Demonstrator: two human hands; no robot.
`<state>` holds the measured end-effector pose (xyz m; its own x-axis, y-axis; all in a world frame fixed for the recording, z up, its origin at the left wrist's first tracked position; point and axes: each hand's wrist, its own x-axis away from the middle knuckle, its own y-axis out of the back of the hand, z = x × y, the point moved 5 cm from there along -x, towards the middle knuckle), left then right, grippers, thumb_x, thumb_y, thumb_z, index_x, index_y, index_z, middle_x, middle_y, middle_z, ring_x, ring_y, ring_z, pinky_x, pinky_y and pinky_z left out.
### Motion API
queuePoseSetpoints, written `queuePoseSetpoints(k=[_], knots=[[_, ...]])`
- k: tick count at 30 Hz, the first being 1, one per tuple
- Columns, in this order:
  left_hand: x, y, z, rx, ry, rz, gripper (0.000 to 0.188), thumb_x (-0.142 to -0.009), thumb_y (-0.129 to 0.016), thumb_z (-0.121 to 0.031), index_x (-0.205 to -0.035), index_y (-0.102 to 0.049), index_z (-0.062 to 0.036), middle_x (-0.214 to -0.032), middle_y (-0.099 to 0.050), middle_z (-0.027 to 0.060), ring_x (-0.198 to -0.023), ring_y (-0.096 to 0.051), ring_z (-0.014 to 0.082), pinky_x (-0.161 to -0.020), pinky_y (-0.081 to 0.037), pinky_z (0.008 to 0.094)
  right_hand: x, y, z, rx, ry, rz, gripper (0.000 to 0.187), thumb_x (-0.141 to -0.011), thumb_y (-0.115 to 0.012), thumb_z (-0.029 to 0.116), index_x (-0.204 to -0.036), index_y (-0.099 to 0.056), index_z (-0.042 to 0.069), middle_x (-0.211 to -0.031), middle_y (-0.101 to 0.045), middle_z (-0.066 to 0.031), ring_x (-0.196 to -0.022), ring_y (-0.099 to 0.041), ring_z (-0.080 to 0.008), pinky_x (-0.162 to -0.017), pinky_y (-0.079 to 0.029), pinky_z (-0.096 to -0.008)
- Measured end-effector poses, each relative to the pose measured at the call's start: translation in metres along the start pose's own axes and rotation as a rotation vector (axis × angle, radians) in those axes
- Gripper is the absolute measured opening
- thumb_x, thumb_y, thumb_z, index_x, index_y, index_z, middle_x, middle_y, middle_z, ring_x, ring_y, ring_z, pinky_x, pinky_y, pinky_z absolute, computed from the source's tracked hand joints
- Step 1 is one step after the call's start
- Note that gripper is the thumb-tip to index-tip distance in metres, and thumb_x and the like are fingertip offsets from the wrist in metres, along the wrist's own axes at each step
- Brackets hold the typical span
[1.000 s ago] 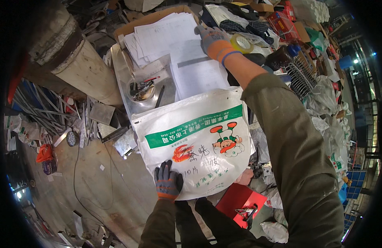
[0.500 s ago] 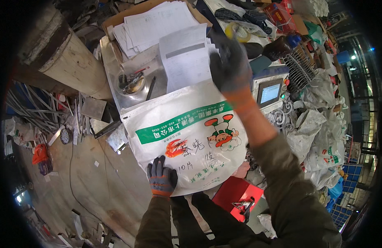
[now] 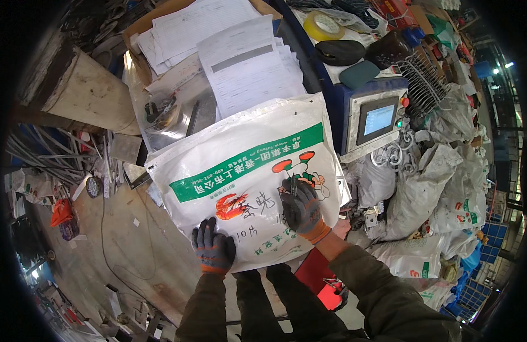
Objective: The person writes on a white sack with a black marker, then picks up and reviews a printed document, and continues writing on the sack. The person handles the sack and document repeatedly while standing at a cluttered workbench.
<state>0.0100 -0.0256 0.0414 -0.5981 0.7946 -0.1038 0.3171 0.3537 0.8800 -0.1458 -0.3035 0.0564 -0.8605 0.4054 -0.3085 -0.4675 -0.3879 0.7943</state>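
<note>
A white woven sack [image 3: 240, 171] with a green printed band, a red prawn picture and a cartoon figure lies spread in front of me, with black handwriting on it. My left hand [image 3: 213, 246], in a grey glove with an orange cuff, rests with fingers apart on the sack's near left edge. My right hand [image 3: 302, 210], gloved alike, is curled on the sack's right part, covering some of the handwriting and part of the cartoon figure. A slim dark pen-like thing [image 3: 293, 186] shows at its fingers; its tip is hidden.
Printed sheets [image 3: 252, 80] lie past the sack, beside a clear tub [image 3: 171, 122] and a dark marker [image 3: 192, 118]. To the right stand a control screen [image 3: 379, 121], tape [image 3: 323, 25] and a brown bottle [image 3: 389, 48]. Filled sacks [image 3: 423, 194] crowd the right; a large pipe [image 3: 92, 85] stands left.
My right hand has come back from beside the papers, down onto the right part of the sack. My left hand stays on the near edge. The view has shifted slightly.
</note>
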Motion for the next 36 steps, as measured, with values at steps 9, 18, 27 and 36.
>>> queuePoseSetpoints(k=[9,18,27,36], knots=[[0.002,-0.002,0.003,-0.02,-0.017,0.009,0.025,-0.091,-0.08,-0.027,-0.104,-0.067,-0.0102,-0.159,-0.064,0.0236,-0.145,-0.057,0.051,-0.121,-0.039,0.0736,-0.006,-0.002,0.003,-0.008,-0.052,0.045,0.042,-0.096,-0.078,0.016,-0.138,-0.074,0.015,-0.146,-0.072,-0.0198,-0.142,-0.064,-0.0443,-0.121,-0.048,-0.0621],[0.0,-0.001,0.0,-0.079,-0.04,0.0,0.026,-0.092,-0.079,-0.028,-0.109,-0.066,-0.0115,-0.156,-0.064,0.0239,-0.14,-0.059,0.0493,-0.119,-0.039,0.0722,-0.015,0.002,0.005,-0.001,-0.092,0.074,0.035,-0.098,-0.081,0.021,-0.131,-0.077,0.013,-0.141,-0.075,-0.0189,-0.138,-0.067,-0.0444,-0.119,-0.05,-0.0591],[-0.003,0.0,-0.001,-0.083,-0.046,0.01,0.031,-0.093,-0.078,-0.029,-0.113,-0.061,-0.0131,-0.153,-0.064,0.0244,-0.136,-0.06,0.0486,-0.117,-0.039,0.0719,-0.017,0.004,0.001,-0.091,-0.137,0.109,0.04,-0.098,-0.081,0.02,-0.137,-0.074,0.012,-0.145,-0.074,-0.0202,-0.134,-0.068,-0.0454,-0.12,-0.05,-0.0586],[0.0,-0.001,0.0,-0.106,-0.046,0.028,0.03,-0.094,-0.078,-0.03,-0.112,-0.062,-0.0117,-0.155,-0.063,0.0244,-0.14,-0.058,0.0486,-0.12,-0.038,0.0719,-0.02,0.005,0.002,-0.061,-0.125,0.122,0.037,-0.096,-0.081,0.019,-0.13,-0.076,0.006,-0.142,-0.074,-0.021,-0.13,-0.07,-0.0459,-0.115,-0.055,-0.0591]])
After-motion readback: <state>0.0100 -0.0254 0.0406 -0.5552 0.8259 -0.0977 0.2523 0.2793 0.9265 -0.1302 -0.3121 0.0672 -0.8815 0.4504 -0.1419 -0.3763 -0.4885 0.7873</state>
